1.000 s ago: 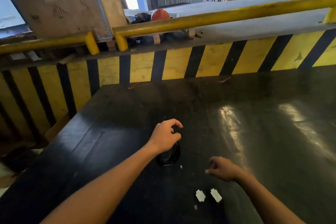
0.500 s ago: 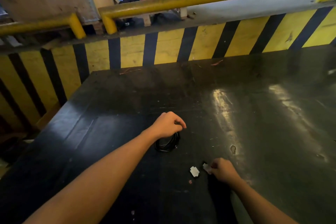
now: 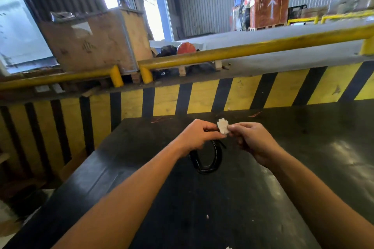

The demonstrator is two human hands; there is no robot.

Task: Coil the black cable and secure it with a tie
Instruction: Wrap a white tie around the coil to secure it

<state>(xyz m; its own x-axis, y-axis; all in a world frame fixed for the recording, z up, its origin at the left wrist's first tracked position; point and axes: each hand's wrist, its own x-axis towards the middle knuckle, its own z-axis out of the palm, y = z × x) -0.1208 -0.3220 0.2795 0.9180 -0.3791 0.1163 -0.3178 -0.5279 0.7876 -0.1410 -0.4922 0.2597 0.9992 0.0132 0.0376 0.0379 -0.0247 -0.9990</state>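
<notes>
Above the black tabletop (image 3: 263,188), where half a second ago my right hand (image 3: 254,140) reached for it, the white tie (image 3: 223,128) is now pinched at my left hand (image 3: 199,135), which grips the coiled black cable (image 3: 206,158) hanging lengthwise toward me, ready for tying.

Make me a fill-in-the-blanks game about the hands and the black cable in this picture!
1. The coiled black cable hangs from the ____ hand.
2. The small tie pinched between both hands is ____ in colour.
3. The right hand holds the tie ____ the dark table, not on it.
4. The long rail behind the table is painted ____.

Missing words: left; white; above; yellow
</notes>
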